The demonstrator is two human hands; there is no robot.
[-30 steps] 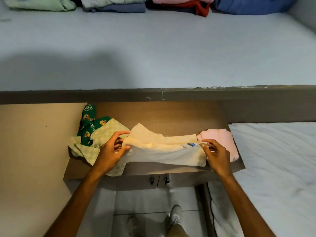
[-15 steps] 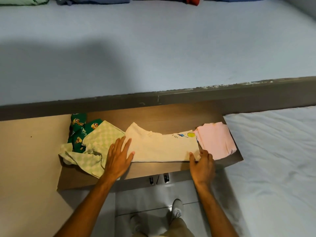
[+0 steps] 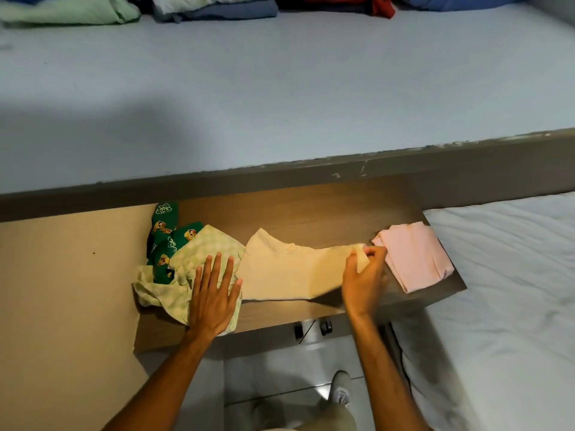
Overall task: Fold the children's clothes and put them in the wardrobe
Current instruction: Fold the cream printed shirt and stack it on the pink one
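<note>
On the wooden shelf (image 3: 311,213), the left hand (image 3: 214,293) lies flat and open – pinning the checked cloth (image 3: 199,259) aside – while the right hand (image 3: 364,275) pinches the cream shirt's (image 3: 286,272) end to fold it over.

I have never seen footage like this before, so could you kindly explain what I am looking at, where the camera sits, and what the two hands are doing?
There is no machine here: a person is folding children's clothes with bare hands. The single picture comes from a wide-angle camera worn on the person's head, looking forward and down, which is why you see both forearms and a shoe on the floor below.

The clothes lie on a narrow wooden shelf. The left hand lies flat, fingers spread, on a pale green checked garment, which partly covers a dark green printed one. The right hand pinches the right end of a cream shirt and lifts it, apparently to fold it over. Beside it sits a folded pink garment. Folded clothes line the far edge of the pale surface beyond, and a white sheet lies to the right.
</note>
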